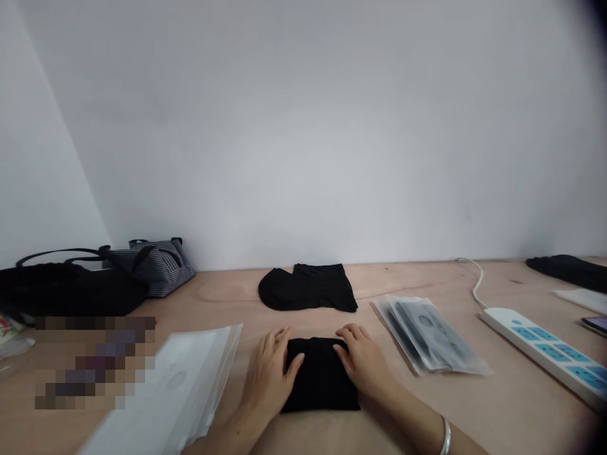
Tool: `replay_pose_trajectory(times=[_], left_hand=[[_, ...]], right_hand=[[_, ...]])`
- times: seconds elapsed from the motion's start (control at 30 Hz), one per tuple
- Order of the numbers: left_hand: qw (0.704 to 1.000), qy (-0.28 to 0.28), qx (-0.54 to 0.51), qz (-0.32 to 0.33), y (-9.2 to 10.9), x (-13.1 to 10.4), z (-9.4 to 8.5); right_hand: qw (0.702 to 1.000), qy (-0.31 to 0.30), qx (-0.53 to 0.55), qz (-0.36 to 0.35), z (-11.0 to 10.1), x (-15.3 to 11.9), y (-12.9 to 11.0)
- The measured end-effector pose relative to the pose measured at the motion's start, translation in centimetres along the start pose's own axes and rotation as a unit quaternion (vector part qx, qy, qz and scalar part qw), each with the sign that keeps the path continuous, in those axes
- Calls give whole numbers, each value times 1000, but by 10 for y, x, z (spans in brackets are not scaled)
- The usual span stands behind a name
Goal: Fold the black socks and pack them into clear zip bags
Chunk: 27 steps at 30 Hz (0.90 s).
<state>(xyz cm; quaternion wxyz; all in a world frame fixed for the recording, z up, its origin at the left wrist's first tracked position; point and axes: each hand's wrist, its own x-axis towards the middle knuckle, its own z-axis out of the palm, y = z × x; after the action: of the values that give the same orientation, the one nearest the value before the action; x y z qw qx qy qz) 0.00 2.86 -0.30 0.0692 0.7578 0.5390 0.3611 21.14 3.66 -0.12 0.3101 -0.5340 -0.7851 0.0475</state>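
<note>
A black cloth, folded into a rough rectangle, lies flat on the wooden table in front of me. My left hand rests at its left edge, fingers spread and thumb on the fabric. At the right edge is my right hand, its fingers apart and thumb touching the cloth's upper right part. Neither hand grips anything. Behind them, near the wall, lies another black cloth item. Translucent plastic bags are stacked on the left, and bags with dark contents lie on the right.
A white power strip with a cable stands at the right, near a phone and a black cloth. At the back left are a striped bag and a black bag. A blurred patch covers something at the left.
</note>
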Motion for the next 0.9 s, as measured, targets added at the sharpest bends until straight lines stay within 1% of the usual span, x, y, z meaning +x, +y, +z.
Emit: replay_pose_trajectory(times=[0.03, 0.1, 0.17, 0.2, 0.3, 0.37, 0.47, 0.6, 0.67, 0.73, 0.83, 0.9], left_hand=[[998, 6, 54, 43, 2, -1, -3], [984, -22, 125, 121, 6, -4, -7], [970, -70, 162, 167, 7, -10, -7], [965, -92, 171, 177, 6, -13, -5], [958, -143, 174, 178, 0, -21, 5], [956, -166, 170, 170, -5, -23, 11], [955, -187, 164, 162, -9, -23, 14], [956, -193, 151, 160, -9, -21, 12], [963, -174, 145, 146, -8, -18, 10], [972, -141, 150, 115, -9, -13, 5], [976, -96, 192, 49, -11, -1, -15], [965, -86, 247, -14, -15, 7, -36]], right_hand=[[999, -10, -25, -33, -4, -1, -2], [991, -56, -49, -115, -12, -4, -7], [975, -122, -55, -177, -17, -8, -11], [968, -153, -54, -193, -19, -10, -12], [958, -209, -48, -192, -20, -13, -14], [956, -226, -47, -180, -20, -13, -14], [956, -241, -42, -165, -21, -12, -16], [961, -230, -46, -147, -22, -13, -19], [970, -201, -62, -121, -21, -15, -21], [979, -158, -99, -78, -20, -17, -22], [981, -92, -170, -7, -19, -18, -22], [977, -62, -204, 23, -20, -18, -22]])
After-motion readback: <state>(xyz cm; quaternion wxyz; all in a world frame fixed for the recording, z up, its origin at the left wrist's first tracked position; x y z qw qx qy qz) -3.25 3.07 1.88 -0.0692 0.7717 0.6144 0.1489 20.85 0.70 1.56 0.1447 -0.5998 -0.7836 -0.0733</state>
